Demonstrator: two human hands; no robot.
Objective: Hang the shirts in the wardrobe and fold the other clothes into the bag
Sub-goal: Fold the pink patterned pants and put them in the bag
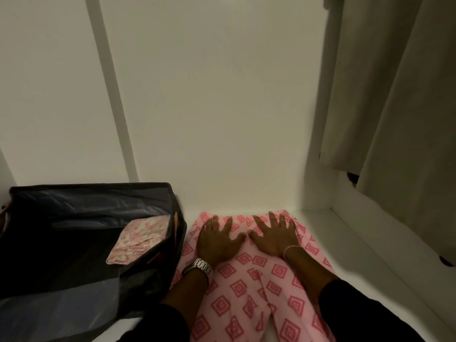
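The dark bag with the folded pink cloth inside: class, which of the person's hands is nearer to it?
Left. The left hand lies flat on the pink patterned garment, just beside the dark bag; the right hand presses the garment farther away.

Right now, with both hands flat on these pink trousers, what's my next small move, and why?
Probably fold the near legs up toward your hands. Left hand and right hand press the pink trousers flat at the far end, still full length, and the open bag beside them already holds one folded piece.
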